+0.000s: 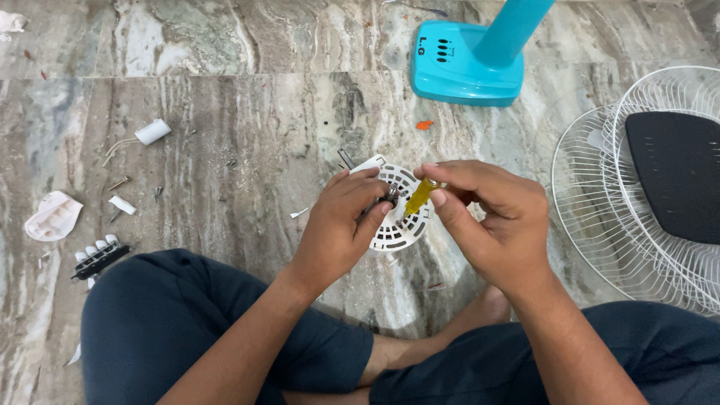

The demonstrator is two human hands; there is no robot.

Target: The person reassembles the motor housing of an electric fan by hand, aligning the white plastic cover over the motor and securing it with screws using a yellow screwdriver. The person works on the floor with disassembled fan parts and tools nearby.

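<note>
Two hands: left hand (341, 225), right hand (491, 221). One slotted white cover (401, 229). One yellow screwdriver (418, 196). One blue fan base (461, 64). Two white wire guards (600, 217). One black switch block (101, 259). One white capacitor (153, 131).

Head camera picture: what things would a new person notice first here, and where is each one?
In the middle, the left hand holds a round white slotted cover while the right hand pinches a small yellow tool over it. At the top stands a bright turquoise fan base. At the right edge white wire fan guards lie on the marble floor, and small white parts and screws are scattered at the left.
</note>
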